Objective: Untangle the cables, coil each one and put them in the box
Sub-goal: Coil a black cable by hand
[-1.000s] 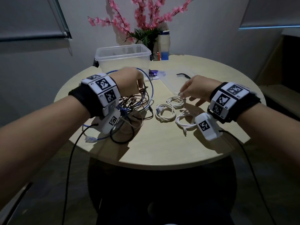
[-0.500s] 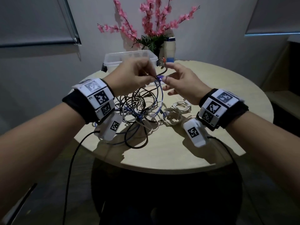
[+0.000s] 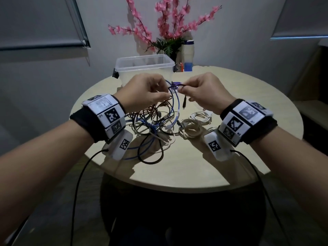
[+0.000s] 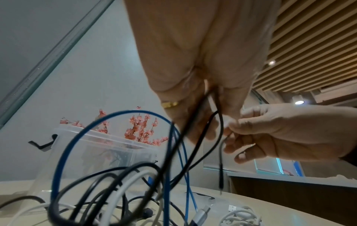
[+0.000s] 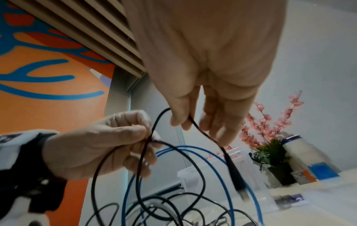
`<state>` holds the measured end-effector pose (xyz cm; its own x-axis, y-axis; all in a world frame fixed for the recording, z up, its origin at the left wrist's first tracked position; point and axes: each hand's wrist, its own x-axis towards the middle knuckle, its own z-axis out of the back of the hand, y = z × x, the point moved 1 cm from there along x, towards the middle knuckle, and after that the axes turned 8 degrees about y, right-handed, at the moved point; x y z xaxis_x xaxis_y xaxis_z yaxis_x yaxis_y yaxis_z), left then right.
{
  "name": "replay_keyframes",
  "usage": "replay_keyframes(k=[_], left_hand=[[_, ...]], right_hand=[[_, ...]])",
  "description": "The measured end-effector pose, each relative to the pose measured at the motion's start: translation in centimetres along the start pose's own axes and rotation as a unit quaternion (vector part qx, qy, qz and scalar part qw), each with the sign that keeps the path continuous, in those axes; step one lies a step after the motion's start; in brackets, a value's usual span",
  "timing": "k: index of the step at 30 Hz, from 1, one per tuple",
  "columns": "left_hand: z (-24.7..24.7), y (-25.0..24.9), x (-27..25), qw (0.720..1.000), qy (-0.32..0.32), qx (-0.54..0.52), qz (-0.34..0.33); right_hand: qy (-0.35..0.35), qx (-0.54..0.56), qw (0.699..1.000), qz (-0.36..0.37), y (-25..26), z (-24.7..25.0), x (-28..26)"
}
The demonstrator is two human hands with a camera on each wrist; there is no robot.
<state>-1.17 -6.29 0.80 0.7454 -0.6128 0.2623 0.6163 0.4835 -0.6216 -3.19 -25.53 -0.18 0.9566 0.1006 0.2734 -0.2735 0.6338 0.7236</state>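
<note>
A tangle of black, blue and white cables (image 3: 152,125) lies on the round table (image 3: 230,166), partly lifted. My left hand (image 3: 147,92) pinches a black cable (image 5: 142,160) above the tangle. My right hand (image 3: 202,91) pinches the same black cable near its end, and the plug (image 3: 184,103) hangs below the fingers (image 5: 181,116). A blue cable (image 4: 63,146) loops up beside the left hand. Two coiled white cables (image 3: 195,125) lie on the table under the right wrist. The clear plastic box (image 3: 143,66) stands behind the hands.
A vase of pink blossoms (image 3: 166,29) and a white bottle (image 3: 188,55) stand at the table's back edge behind the box. A small clear packet (image 5: 287,200) lies on the table to the right of the box. A wall runs behind the table.
Both hands rose from the table and met in front of the box. The right hand left the white coils and took the black cable's end; the tangle was lifted.
</note>
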Motion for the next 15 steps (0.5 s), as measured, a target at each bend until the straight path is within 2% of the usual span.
replay_keyframes(k=[3, 6, 8, 11, 13, 15], left_hand=[[0.0, 0.9, 0.0, 0.994, 0.093, 0.016, 0.062], [-0.4, 1.7, -0.1, 0.976, 0.157, 0.107, 0.111], [-0.5, 2.2, -0.1, 0.958, 0.182, 0.172, 0.141], [-0.2, 2.6, 0.1, 0.934, 0.201, 0.226, 0.189], [0.1, 2.7, 0.3, 0.923, 0.21, 0.247, 0.209], [0.4, 3.0, 0.8, 0.927, 0.187, 0.25, 0.206]], right_hand=[[-0.007, 0.054, 0.998, -0.014, 0.0, 0.6, -0.1], [0.009, 0.245, 0.97, -0.003, 0.5, 1.4, 0.1], [-0.014, 0.362, 0.932, -0.005, 0.9, 2.1, 0.2], [-0.063, 0.447, 0.892, -0.01, 1.4, 2.9, 0.2], [-0.081, 0.463, 0.883, -0.004, 1.3, 2.9, 0.2], [-0.081, 0.439, 0.895, -0.001, 1.1, 2.8, 0.1]])
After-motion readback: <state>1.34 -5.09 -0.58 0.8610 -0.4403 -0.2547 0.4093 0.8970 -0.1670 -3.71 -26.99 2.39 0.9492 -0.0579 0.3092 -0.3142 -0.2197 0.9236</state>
